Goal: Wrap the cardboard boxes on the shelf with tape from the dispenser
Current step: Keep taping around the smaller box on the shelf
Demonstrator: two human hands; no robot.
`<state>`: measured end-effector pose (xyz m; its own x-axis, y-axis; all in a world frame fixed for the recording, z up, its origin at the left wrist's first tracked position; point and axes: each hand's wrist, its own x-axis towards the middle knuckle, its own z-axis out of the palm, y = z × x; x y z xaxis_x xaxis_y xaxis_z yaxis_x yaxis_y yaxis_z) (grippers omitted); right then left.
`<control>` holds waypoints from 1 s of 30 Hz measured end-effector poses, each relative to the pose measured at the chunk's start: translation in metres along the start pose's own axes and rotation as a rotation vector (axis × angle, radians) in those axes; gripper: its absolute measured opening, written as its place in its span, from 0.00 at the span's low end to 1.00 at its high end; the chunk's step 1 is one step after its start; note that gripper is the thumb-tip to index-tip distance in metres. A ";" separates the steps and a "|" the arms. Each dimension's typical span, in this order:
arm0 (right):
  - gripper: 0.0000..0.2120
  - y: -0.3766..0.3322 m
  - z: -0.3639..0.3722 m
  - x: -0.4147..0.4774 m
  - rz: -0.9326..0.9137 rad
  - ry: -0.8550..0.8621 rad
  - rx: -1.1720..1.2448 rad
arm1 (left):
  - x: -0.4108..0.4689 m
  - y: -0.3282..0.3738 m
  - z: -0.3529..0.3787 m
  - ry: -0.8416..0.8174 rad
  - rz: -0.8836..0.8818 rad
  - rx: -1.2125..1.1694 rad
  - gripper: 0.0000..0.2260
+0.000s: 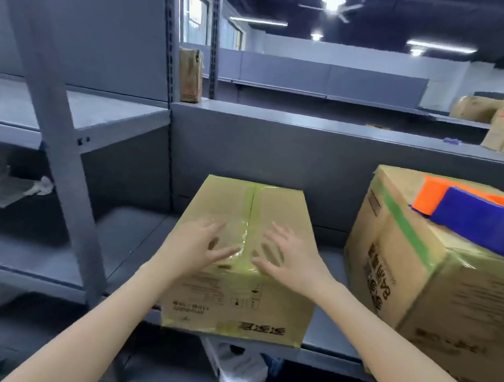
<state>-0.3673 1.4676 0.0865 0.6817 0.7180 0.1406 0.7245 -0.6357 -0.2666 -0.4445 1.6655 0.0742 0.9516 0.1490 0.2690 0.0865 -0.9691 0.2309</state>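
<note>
Small cardboard box at centre, on grey metal shelf. Its front bottom edge is right at the shelf's front lip. Glossy yellowish tape runs along the top seam and over the front edge, w/ more around the bottom edge.

L hand and R hand both lie flat on the box top near the front edge. Fingers are spread and grip nothing, one hand on each side of the seam.

Room: bare shelf strip at 9 o'clock between box and upright post. Narrower bare gap at 3 o'clock before the larger box, which has a green tape stripe. Shelf back panel is close behind at 12.

Tape dispenser, orange and blue, lies on top of the larger box at 2 o'clock, apart from both hands.

Writing: dark print and handling symbols on the small box's front face, upside down, too blurred to read. Larger box's side print is turned sideways, also not legible.
</note>
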 end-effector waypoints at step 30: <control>0.47 -0.024 0.039 0.016 -0.142 -0.143 -0.354 | -0.050 -0.064 0.026 0.004 -0.163 -0.479 0.37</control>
<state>-0.3776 1.5054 0.0578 0.5691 0.8222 0.0118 0.8180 -0.5676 0.0939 -0.4897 1.7148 0.0220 0.9358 0.2927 0.1967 0.0883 -0.7344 0.6730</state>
